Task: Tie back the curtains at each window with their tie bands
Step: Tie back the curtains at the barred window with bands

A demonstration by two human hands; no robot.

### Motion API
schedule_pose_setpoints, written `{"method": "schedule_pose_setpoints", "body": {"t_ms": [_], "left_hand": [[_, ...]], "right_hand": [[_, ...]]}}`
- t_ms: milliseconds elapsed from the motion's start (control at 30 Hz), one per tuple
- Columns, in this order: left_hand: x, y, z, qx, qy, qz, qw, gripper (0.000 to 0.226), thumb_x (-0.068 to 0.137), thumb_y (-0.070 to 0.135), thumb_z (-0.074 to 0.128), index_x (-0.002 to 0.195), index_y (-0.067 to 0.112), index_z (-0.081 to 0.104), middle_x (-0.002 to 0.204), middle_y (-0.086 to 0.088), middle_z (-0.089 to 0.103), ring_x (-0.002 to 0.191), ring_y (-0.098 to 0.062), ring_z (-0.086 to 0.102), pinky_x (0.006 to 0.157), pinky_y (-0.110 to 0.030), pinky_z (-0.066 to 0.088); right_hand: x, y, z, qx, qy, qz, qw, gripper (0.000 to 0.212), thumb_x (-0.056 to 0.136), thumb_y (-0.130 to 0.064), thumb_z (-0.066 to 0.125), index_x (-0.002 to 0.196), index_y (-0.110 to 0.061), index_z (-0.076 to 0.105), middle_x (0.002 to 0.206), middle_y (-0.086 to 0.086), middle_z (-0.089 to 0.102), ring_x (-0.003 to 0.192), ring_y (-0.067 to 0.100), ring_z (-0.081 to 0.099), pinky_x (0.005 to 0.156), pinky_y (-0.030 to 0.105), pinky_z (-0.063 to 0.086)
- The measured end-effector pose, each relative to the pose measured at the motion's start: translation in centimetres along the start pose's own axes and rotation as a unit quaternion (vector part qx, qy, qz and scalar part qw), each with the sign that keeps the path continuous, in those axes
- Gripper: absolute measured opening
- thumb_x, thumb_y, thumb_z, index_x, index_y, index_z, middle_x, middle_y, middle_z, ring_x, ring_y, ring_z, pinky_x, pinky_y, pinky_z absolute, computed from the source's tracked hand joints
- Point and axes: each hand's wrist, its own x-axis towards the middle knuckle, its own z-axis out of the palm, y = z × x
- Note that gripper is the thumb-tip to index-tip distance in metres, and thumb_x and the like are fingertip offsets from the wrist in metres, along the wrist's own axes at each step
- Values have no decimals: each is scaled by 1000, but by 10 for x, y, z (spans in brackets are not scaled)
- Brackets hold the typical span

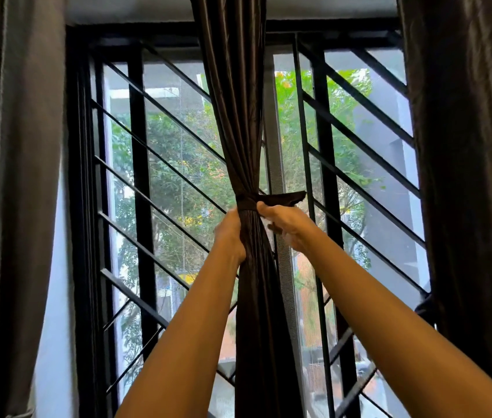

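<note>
Left hand grips the gathered curtain just below the tie band; right hand pinches the tie band, its loose end pointing right.

Your dark centre curtain hung gathered.
Its matching tie band circled the waist, one end jutting right.

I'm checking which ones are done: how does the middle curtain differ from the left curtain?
The middle curtain is cinched narrow by a tie band; the left curtain hangs loose, no band visible. The left hand grips the middle curtain and the right hand holds its band; nothing touches the left curtain. The middle curtain looks dark brown, the left curtain greyer. Both are glossy and pleated.
</note>
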Motion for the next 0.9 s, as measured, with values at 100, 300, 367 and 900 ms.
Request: {"method": "schedule_pose_setpoints", "body": {"t_ms": [100, 300, 367, 900], "left_hand": [[-5, 2, 3, 11, -28, -4, 1000, 29, 90, 33, 56, 69, 13, 55, 55, -5, 48, 50, -22, 49, 47, -28, 43], [-15, 5, 3, 48, -68, 6, 996, 35, 96, 35, 48, 72, 13, 56, 45, -2, 47, 43, -18, 48, 47, -28, 41], [-15, 5, 2, 51, -74, -3, 996, 36, 96, 37, 50, 72, 11, 55, 44, -2, 46, 39, -17, 48, 42, -25, 44], [-69, -24, 15, 246, 32, 346, 905, 40, 97, 30, 49, 67, 11, 68, 59, 0, 65, 51, -7, 59, 54, -18, 44]], "right_hand": [[1, 0, -12, -34, -26, -45, 998, 53, 94, -26, 54, 139, -2, 40, 147, 11, 39, 139, 25, 30, 111, 37, 23], [1, -3, -18, -82, -92, -76, 989, 45, 95, -23, 54, 136, -7, 46, 133, 5, 52, 122, 13, 43, 99, 24, 26], [1, -5, -20, -109, -95, -92, 985, 37, 95, -23, 55, 128, -7, 53, 117, 3, 59, 110, 12, 52, 93, 20, 37], [-9, -11, -30, -81, 31, -171, 981, 19, 82, -22, 71, 88, -5, 68, 80, 8, 70, 69, 12, 68, 77, 33, 55]]}}
